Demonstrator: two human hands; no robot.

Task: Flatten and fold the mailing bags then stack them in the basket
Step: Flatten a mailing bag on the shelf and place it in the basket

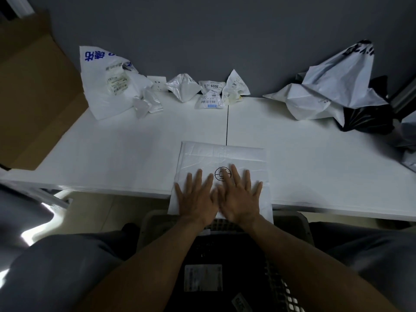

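Grey wall (202,30) backs a white surface (112,149) that has a thin dark seam (227,124) running from the wall toward the near edge. A white mailer (225,154) lies flat at the near middle of the surface. Its far end covers the near end of the seam and its near end hangs over the edge, above the basket (301,226). A black circle mark (221,174) is printed on it.

Both hands lie palm down on the near half of the mailer, side by side. The left hand (195,199) has its fingers (199,179) straight and spread, flat on the mailer and gripping nothing. The right hand (239,199) lies the same way, its fingers (236,176) straight and spread, one of them across the edge of the circle mark. The thumbs meet between the hands.

The basket sits below the edge, between the person's knees. A dark bag (225,251) with a pale label (203,277) lies inside it.

Along the wall sit crumpled bags. A large white bag (105,86) with blue print is at the left. Three small white bags (211,93) are bunched in the middle. A big pale bag (326,86) at the right rests partly on a black bag (364,120). A wall socket (157,83) shows between the left and middle bags. A cardboard box (33,86) stands beyond the surface's left end.
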